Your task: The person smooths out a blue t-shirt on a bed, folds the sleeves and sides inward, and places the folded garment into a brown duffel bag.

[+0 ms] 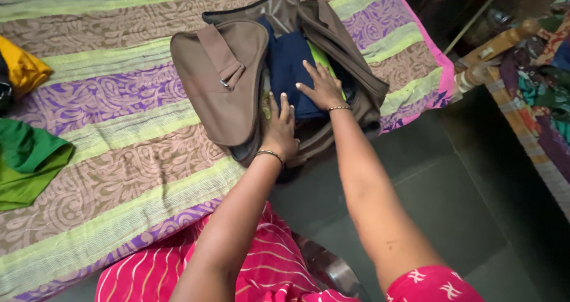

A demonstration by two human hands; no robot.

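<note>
Navy folded cloth [290, 70] in brown bag [222, 82], under right hand [323, 88] spread flat, left hand [279, 130] flat beside

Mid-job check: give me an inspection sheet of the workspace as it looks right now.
Surface: bed with a striped patterned bedspread, purple, green and brown.
Job's things: open brown bag; folded navy garment inside, a lime green item beside it.
Clutter: green cloth and yellow cloth at the bed's left edge.
Grippers: left hand at the bag's near edge; right hand flat on the navy garment; both open.
Cables: nothing seen.
Surroundings: dark floor; wooden furniture with colourful fabrics on the right.
</note>
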